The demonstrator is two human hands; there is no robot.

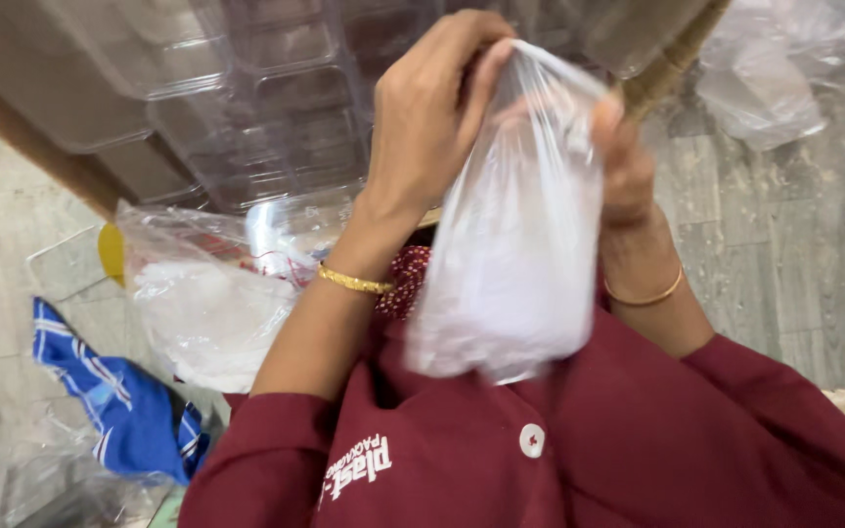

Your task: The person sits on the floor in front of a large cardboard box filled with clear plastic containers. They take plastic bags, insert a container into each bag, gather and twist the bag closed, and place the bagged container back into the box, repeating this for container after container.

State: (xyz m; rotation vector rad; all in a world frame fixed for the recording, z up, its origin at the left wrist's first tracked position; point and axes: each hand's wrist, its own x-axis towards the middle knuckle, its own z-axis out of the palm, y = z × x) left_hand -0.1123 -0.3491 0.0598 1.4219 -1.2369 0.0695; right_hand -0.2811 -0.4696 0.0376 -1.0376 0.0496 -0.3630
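Clear plastic bag point(511, 264) pinched at top between both hands' fingers point(462, 68).

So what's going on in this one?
A person in a maroon shirt holds up a clear plastic bag with both hands. The left hand pinches the bag's top edge; the right hand grips the other side, partly hidden behind the film. The bag looks filled with something pale, hard to make out. Behind are stacked clear plastic trays. More bags and a blue cloth lie on the floor.
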